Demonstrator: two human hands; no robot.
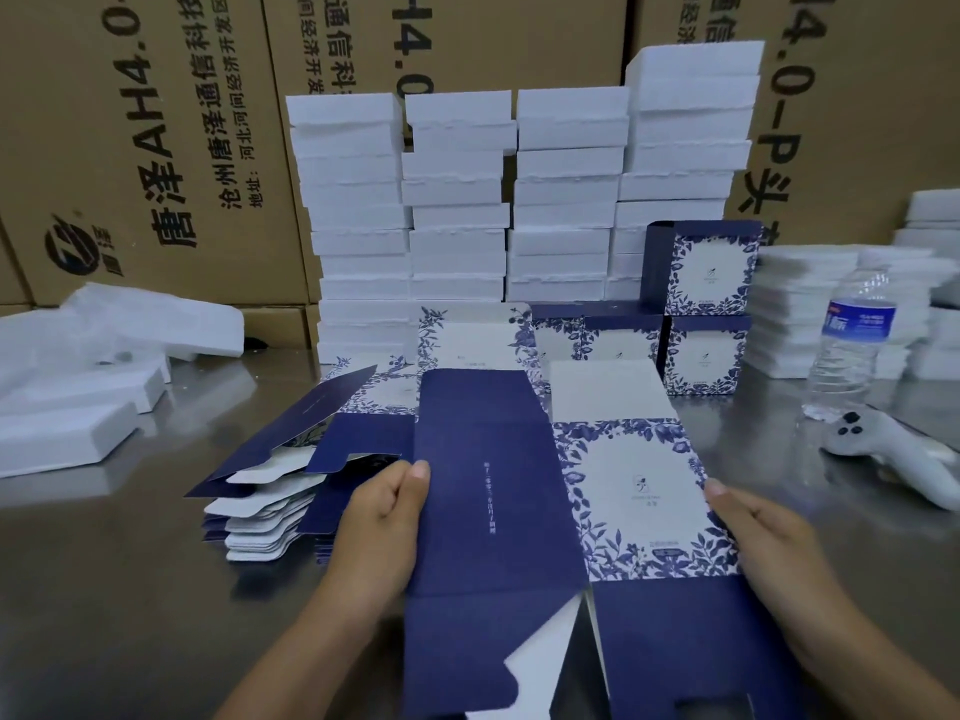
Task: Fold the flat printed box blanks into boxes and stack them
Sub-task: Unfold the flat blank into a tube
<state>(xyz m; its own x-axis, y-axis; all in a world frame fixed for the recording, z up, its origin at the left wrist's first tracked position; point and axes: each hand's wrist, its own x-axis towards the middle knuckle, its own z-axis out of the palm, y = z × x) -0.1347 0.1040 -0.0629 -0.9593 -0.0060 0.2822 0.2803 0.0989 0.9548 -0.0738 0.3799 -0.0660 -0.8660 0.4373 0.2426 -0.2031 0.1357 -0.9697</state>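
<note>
Navy-and-white box blank (pixel 566 491) sits at centre frame above the steel counter (pixel 130 589), its edges pinched by the left hand (pixel 384 527) and right hand (pixel 763 537), folded boxes (pixel 701 324) stacked behind.

Even overhead light; soft glare on metal table (pixel 130 589); wide-angle bowing at edges.
</note>
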